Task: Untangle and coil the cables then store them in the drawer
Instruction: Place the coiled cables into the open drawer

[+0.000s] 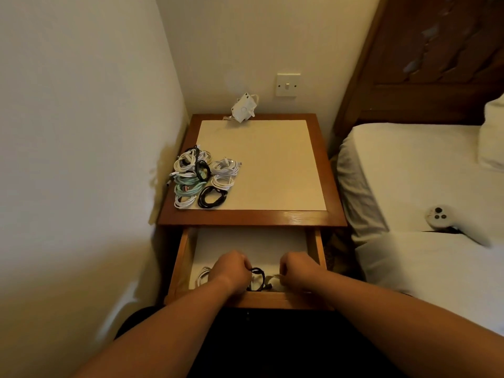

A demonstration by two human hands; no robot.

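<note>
1. The drawer [180,263] is pulled open under the table [272,217], and both hands are down in its near end.
2. A black coil [258,279] sits between the hands, at 3 o'clock from the left hand [230,271] and at 9 o'clock from the right hand [297,271]. The left is the nearer.
3. The left fingers [248,268] are curled and pinch the coil's rim at about its 11 o'clock.
4. The right fingers are curled under the knuckles beside a pale cable [272,279]. I cannot tell whether they grip it.
5. The black coil is a small, tight oval with its long axis running 12 to 6. It seems to lean up against the drawer front instead of lying flat.
6. I judge the next move to be laying it flat, clear of the pale cable at its 3 o'clock.
7. A white coil [203,276] lies in the drawer at 9 o'clock from the left hand, partly hidden by the wrist.
8. The pile [201,177] of wound cables waits on the table's 9 o'clock side, at 11 o'clock from the left hand. It holds white, mint and black loops, touching and overlapping.
</note>
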